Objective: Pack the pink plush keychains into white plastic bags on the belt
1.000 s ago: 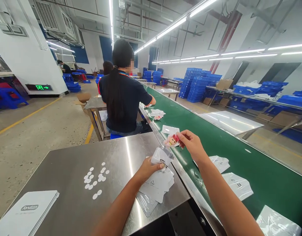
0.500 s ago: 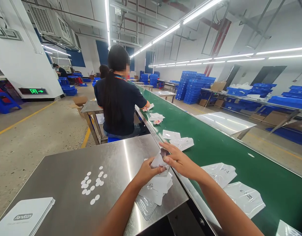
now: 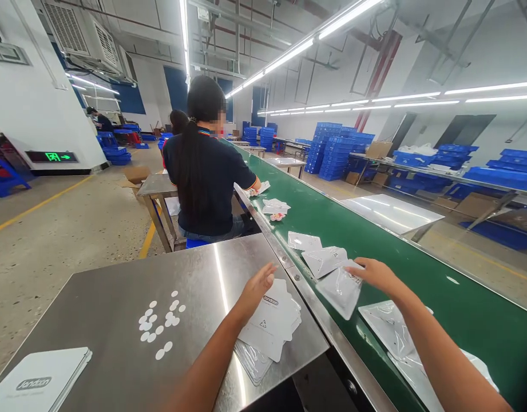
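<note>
Right hand (image 3: 377,276) pinches a flat white plastic pouch (image 3: 340,292) near the long green belt (image 3: 319,214), left edge, free surface rightward; left hand (image 3: 254,294) spreads empty.

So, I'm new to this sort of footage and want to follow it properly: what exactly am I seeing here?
There's no machine arm, just a person's two bare hands. The camera is worn on their head, looking forward and down.

The left hand is open, holding nothing visible, beside a pile of flat white packaging on a metal table. Small white discs and a white printed stack lie there too.

The right hand holds a white packet by its edge, over a green belt bearing other packets. Whether it touches the belt is hard to tell. Ahead, another person sits beside the belt.
</note>
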{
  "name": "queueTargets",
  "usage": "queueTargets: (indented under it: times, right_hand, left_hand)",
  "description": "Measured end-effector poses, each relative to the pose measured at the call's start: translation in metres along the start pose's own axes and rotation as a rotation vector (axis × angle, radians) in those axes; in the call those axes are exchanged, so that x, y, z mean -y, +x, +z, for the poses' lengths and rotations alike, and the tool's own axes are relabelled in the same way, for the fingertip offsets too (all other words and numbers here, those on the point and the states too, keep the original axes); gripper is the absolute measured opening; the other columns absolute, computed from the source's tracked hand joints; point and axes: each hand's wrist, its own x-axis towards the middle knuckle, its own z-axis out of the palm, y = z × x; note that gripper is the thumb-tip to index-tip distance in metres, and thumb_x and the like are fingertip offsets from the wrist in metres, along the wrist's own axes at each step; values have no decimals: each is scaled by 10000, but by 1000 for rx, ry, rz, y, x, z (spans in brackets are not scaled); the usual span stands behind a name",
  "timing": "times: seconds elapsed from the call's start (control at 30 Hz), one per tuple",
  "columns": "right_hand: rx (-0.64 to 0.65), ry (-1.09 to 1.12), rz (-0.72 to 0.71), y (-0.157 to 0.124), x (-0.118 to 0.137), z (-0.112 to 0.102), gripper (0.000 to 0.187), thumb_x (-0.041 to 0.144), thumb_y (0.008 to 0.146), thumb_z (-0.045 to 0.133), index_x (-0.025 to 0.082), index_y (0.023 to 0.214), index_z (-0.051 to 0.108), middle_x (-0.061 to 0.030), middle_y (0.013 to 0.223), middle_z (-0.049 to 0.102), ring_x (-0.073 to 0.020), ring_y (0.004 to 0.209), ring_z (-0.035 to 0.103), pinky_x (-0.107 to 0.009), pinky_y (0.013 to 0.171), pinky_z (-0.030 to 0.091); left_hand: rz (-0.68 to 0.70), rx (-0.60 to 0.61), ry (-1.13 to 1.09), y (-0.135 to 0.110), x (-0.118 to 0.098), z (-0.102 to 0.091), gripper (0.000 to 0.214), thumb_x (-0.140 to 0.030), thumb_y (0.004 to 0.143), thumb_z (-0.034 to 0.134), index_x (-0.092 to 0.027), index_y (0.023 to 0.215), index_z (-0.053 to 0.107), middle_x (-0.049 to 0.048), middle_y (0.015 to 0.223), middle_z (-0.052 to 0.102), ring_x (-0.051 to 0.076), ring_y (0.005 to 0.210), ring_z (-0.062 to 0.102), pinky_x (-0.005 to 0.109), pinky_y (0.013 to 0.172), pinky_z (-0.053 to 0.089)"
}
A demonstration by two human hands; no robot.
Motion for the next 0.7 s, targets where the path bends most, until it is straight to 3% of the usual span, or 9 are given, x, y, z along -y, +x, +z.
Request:
queueTargets:
  times: [0.07,0.17,0.23,0.33,0.43,0.6,0.7]
  right_hand:
    - [-99,-120,101,12,-8,-1,373,525,766,452,203,811,635,-60,826,648,-203,681,588,-272,532,379]
    - [-191,-193,3,31,27,7,391,464,849,350,218,1005,611,-74,1051,618,-204,867,593,-274,633,412]
    - [-79,-212,-111,48,65,21,403,442,874,329,217,1080,592,-79,1120,600,-203,985,567,-271,720,418]
    - [42,-220,-109,74,116,46,414,482,819,456,162,1001,644,-126,1011,647,-243,953,591,-296,728,427]
    - [84,-209,-75,92,141,63,394,466,787,542,113,920,655,-139,909,662,-232,894,610,-321,739,437]
    - [52,-139,-95,87,150,52,215,301,805,548,109,825,644,-140,863,666,-216,838,611,-319,709,440]
    - [-5,-44,-180,62,165,38,205,264,832,464,155,803,635,-95,832,677,-194,822,614,-264,681,428]
  left_hand:
    - [-13,-31,-25,2,4,-1,525,-448,815,536,-224,1283,453,98,1366,434,270,1286,337,417,1041,283]
    - [-1,-91,-19,5,13,-1,484,-432,815,544,-218,1246,489,103,1320,488,261,1246,398,406,1015,322]
    - [14,-130,9,6,18,-2,458,-433,817,541,-215,1219,514,102,1281,527,252,1210,441,398,1000,339]
    - [41,-164,67,6,21,-4,427,-433,819,534,-206,1181,543,97,1232,568,243,1156,493,386,979,363]
    - [36,-190,107,5,18,-6,403,-429,823,527,-204,1157,554,89,1207,585,238,1121,519,380,962,382]
    - [49,-196,124,6,16,-8,391,-412,832,509,-204,1161,550,97,1208,581,243,1127,516,386,958,390]
    - [122,-213,172,8,17,-6,543,-345,770,605,-232,1277,444,90,1358,440,251,1252,386,391,1003,347]
